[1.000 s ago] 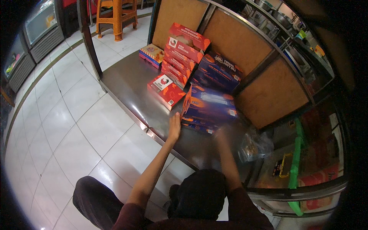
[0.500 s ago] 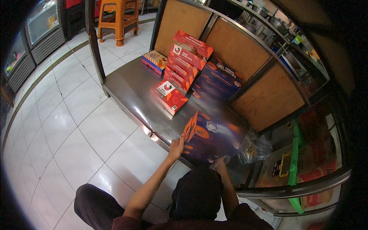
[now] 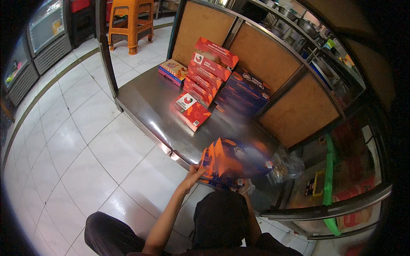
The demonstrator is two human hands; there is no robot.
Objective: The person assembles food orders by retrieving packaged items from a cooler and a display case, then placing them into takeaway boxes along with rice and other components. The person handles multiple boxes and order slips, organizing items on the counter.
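Observation:
A stack of blue and orange cardboard boxes (image 3: 241, 155) lies at the near edge of the metal table, their orange flaps fanned out on the left. My left hand (image 3: 195, 175) grips these flaps at the stack's near left corner, fingers curled against the cardboard. By the near right corner, my right hand (image 3: 245, 190) is mostly hidden behind a dark rounded shape (image 3: 220, 217); its fingers do not show clearly. A wisp of clear plastic (image 3: 249, 186) shows beside it.
Red boxes (image 3: 204, 79) are stacked farther back on the metal table (image 3: 141, 94), beside more blue boxes (image 3: 243, 91) and a small patterned box (image 3: 173, 70). A clear plastic bag (image 3: 285, 164) lies to the right. Wooden panels (image 3: 265, 47) border the table; an orange stool (image 3: 131, 25) stands beyond.
The near blue boxes have shifted, and their orange flaps now spread apart more widely, with white labels showing at their near right edges. My left hand has moved slightly down and left.

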